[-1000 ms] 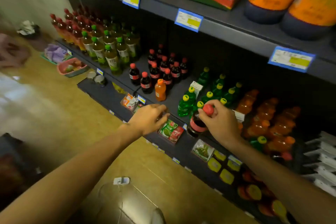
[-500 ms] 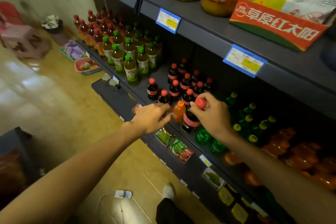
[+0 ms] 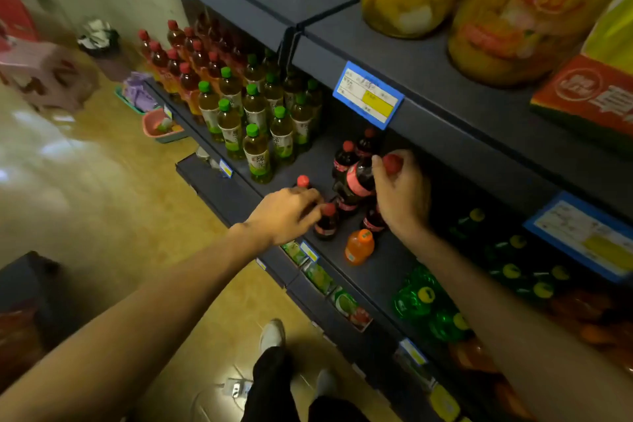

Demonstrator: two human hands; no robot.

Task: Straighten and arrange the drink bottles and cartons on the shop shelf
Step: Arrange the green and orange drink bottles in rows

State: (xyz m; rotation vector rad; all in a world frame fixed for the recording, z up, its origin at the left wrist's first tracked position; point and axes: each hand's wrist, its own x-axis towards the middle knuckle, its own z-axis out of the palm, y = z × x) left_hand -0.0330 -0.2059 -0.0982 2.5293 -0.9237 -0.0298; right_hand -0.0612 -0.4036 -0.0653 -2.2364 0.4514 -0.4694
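Item: dark red-capped plastic cola bottle (image 3: 358,178), tilted, above the orange bottle (image 3: 358,247). My right hand (image 3: 400,193) is pinching its neck to seat it; my left hand (image 3: 286,214) is curling round a neighbouring cola (image 3: 326,221), steadying it.

A: Anything actually readable here?

B: Barely. The front green tea bottle (image 3: 257,156), left of the cola bottles (image 3: 356,181), has a "绿" on its label. The red carton (image 3: 582,92) on the shelf above the colas has a round white logo, too blurry to read. The blue price tag (image 3: 368,95) right above them: print's just smudges.
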